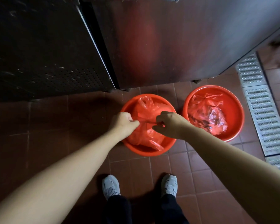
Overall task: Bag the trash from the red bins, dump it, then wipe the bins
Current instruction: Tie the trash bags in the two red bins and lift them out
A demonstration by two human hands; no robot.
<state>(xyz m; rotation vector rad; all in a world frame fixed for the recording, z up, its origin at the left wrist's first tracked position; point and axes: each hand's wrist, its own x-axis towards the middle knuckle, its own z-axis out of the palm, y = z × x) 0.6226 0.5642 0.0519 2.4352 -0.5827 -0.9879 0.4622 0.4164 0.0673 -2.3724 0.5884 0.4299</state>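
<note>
While both hands meet over the near red bin [148, 151], the left hand [123, 122] and right hand [169, 122] each pinch a twisted strip of the red bag [145, 110] stretched between them — bag sitting inside that bin. Right of the grip, a second bin [236, 107] holds a knotted bag [207, 113].

Single head view, wide-angle, looking steeply down from standing height at floor [44, 126]. Left bin [148, 151] near centre, just ahead of shoes [111, 186]; cabinet [176, 46] beyond bin, fills top.
</note>
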